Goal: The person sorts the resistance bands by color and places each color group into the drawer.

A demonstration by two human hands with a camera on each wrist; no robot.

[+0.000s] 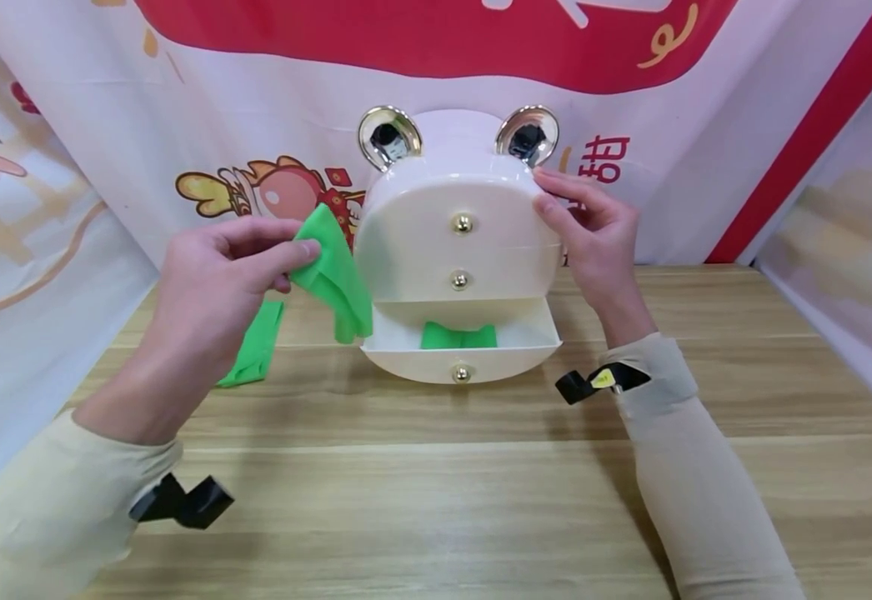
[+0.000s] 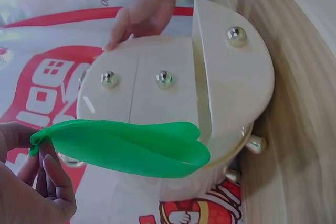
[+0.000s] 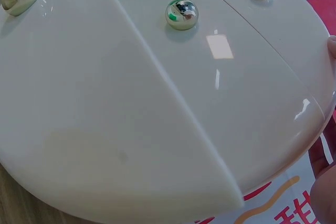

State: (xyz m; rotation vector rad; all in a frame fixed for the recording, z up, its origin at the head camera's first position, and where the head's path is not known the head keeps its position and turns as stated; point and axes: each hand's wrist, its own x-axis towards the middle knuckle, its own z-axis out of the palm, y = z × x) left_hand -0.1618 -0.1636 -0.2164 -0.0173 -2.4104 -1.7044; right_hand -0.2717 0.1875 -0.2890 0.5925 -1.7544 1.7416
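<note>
My left hand [image 1: 214, 287] pinches a thin green cloth [image 1: 333, 279] between thumb and fingers. The cloth hangs in the air beside a white rounded cabinet [image 1: 413, 242] with gold knobs. In the left wrist view the same cloth stretches across the cabinet front. The cabinet's bottom drawer [image 1: 406, 363] is pulled out, and a green cloth piece [image 1: 458, 337] lies inside it. With fairly straight fingers my right hand [image 1: 593, 237] touches the cabinet's upper right side, near one of its gold-rimmed round eyes [image 1: 528, 135]. Its fingers are partly hidden behind the cabinet edge.
Another green cloth [image 1: 256, 346] lies on the wooden table [image 1: 421, 500], left of the cabinet and partly behind my left hand. A printed red and white backdrop [image 1: 286, 100] hangs close behind the cabinet. The two upper drawers look closed.
</note>
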